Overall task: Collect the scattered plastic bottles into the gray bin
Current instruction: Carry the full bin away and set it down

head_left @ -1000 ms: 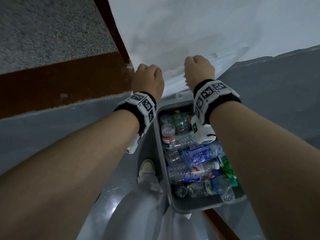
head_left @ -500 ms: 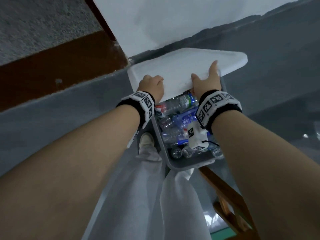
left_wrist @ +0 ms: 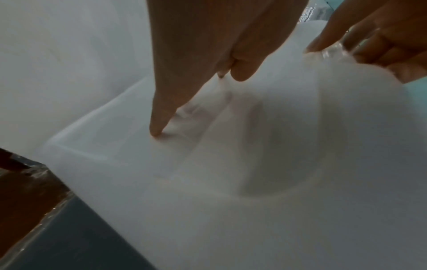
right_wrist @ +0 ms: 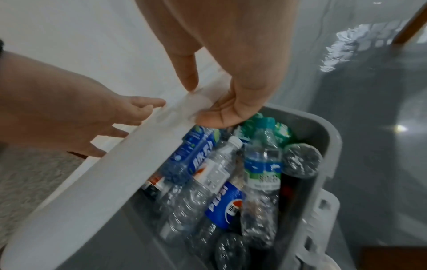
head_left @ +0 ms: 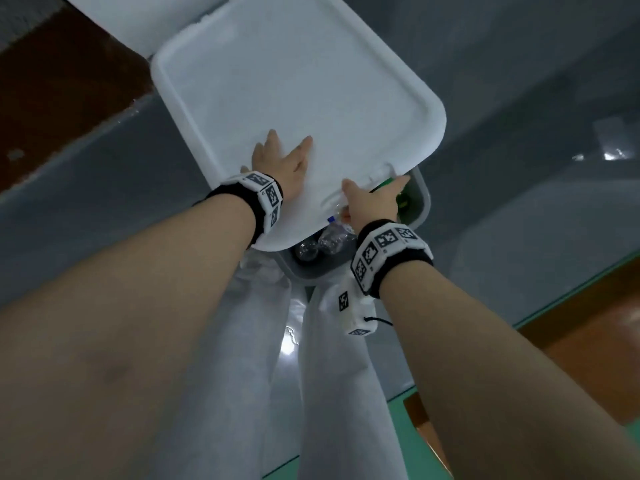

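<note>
The gray bin (head_left: 423, 202) stands on the floor in front of my legs, holding several plastic bottles (head_left: 332, 235). A white lid (head_left: 294, 81) lies tilted over most of it, leaving the near right corner uncovered. My left hand (head_left: 282, 157) rests flat on top of the lid with its fingers spread. My right hand (head_left: 375, 194) pinches the lid's near edge, thumb on top. In the right wrist view my right hand (right_wrist: 208, 106) holds that edge of the lid (right_wrist: 104, 182) above a Pepsi bottle (right_wrist: 224, 206) and other bottles inside the bin (right_wrist: 328, 131).
Glossy gray floor (head_left: 519, 98) surrounds the bin. A brown strip (head_left: 52, 98) and a white wall lie behind it on the left. My white trouser legs (head_left: 263, 341) stand just before the bin. Wooden furniture (head_left: 588, 323) on green flooring sits at the lower right.
The lid has swung down from the wall side onto the bin, hiding most bottles. My left hand went from gripping the lid's edge to lying flat on it.
</note>
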The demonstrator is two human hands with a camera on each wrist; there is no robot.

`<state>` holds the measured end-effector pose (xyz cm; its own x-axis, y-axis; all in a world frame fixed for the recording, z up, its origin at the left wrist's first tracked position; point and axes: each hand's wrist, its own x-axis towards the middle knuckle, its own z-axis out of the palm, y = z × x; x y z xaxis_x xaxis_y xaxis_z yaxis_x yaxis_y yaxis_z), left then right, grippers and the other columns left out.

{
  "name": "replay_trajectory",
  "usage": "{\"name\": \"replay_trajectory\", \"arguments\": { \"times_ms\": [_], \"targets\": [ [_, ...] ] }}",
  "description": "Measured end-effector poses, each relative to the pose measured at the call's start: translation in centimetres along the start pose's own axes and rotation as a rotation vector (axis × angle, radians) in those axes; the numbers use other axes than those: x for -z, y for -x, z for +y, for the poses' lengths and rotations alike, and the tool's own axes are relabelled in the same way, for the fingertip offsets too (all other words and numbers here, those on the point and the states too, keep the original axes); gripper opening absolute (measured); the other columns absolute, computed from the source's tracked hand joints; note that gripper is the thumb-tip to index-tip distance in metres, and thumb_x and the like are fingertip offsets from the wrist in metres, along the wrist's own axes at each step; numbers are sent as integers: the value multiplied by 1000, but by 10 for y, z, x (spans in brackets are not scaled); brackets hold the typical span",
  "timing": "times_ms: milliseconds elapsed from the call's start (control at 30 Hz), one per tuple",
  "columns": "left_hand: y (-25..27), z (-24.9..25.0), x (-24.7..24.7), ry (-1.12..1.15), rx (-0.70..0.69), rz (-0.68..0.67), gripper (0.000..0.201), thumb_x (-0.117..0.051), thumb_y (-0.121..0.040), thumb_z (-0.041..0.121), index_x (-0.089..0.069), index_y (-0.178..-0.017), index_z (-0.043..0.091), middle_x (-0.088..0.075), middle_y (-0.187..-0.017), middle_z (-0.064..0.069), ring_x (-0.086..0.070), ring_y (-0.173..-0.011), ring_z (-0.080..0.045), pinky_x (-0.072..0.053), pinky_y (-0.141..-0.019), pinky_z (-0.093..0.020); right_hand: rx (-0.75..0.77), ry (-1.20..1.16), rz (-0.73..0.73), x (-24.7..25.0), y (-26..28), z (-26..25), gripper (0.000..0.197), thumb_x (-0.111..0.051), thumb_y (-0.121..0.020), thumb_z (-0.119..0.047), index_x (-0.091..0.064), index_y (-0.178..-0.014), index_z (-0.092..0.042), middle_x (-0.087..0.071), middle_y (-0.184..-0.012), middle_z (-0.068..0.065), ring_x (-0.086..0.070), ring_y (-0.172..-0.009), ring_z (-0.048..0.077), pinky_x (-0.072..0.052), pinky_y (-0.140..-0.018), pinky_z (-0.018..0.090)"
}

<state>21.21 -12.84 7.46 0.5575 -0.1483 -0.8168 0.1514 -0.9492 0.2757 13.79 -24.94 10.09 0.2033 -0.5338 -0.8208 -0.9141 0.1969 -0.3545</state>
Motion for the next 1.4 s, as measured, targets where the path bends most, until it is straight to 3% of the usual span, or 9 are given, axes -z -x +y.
{"name": "replay_trajectory", "arguments": {
  "times_ms": [100, 233, 400, 600, 833, 1100, 1200, 1267, 1400],
  "targets": [
    [-2, 4, -20, -105, -26, -33, 48, -24, -101, 39, -8, -143, 55, 22, -158, -1, 15, -146, -31, -3, -116, -57, -53, -24, 25, 7, -9, 27, 97, -65, -79, -39, 0, -150, -31, -55, -124, 14, -65, -98, 36, -55, -85, 48],
    [-11, 8, -42, -188, -41, -57, 54, -31, -99, 39, -5, -143, 55, 28, -156, -1, 19, -145, -32, -3, -116, -57, -151, -24, 88, 13, -23, 64, 98, -68, -70, -57, -12, -146, -34, -48, -136, 14, -61, -109, 37, -53, -88, 49],
    [-21, 15, -68, -296, -73, -52, 64, -41, -94, 50, 1, -142, 56, 34, -153, -3, 21, -144, -34, -3, -116, -59, -247, -11, 80, 22, -39, 108, 78, -65, -82, -50, -27, -141, -15, -57, -125, 15, -64, -103, 36, -55, -86, 47],
    [-36, 24, -95, -331, -130, -17, 84, -54, -84, 59, 7, -141, 57, 39, -150, -9, 28, -140, -40, -5, -113, -65, -351, -25, 34, 20, -61, 144, 65, -61, -84, -54, -43, -128, -10, -58, -123, 14, -62, -107, 32, -53, -91, 45],
    [-48, 35, -133, -440, -175, 25, 121, -72, -57, 70, 18, -137, 57, 38, -149, -15, 30, -138, -44, -9, -103, -76, -411, -74, 6, 16, -98, 169, 54, -64, -83, -51, -57, -117, -11, -66, -114, 10, -65, -102, 31, -52, -93, 45],
    [-54, 35, -154, -433, -118, 133, 129, -74, -47, 74, 17, -138, 57, 30, -153, -16, 25, -140, -44, -9, -96, -82, -429, -1, -43, 20, -120, 172, 45, -64, -85, -49, -62, -105, -9, -69, -97, 7, -66, -83, 25, -54, -86, 39],
    [-56, 27, -152, -400, -84, 166, 129, -73, -47, 75, 17, -138, 57, 28, -154, -18, 24, -140, -44, -10, -95, -82, -396, 122, -67, 19, -124, 159, 54, -59, -86, -54, -61, -119, -11, -66, -112, 8, -66, -99, 26, -51, -80, 32],
    [-57, 20, -149, -369, -49, 178, 128, -73, -47, 74, 16, -137, 58, 28, -153, -18, 24, -140, -44, -11, -94, -82, -353, 157, -57, 17, -127, 152, 55, -59, -87, -51, -55, -125, -13, -64, -120, 8, -63, -108, 27, -50, -87, 33],
    [-56, 17, -147, -361, -49, 164, 129, -76, -50, 69, 17, -137, 58, 30, -153, -18, 26, -139, -45, -13, -95, -82, -344, 144, -58, 14, -129, 152, 52, -66, -84, -46, -56, -121, -10, -66, -115, 10, -65, -104, 30, -52, -93, 42]
  ]
}}
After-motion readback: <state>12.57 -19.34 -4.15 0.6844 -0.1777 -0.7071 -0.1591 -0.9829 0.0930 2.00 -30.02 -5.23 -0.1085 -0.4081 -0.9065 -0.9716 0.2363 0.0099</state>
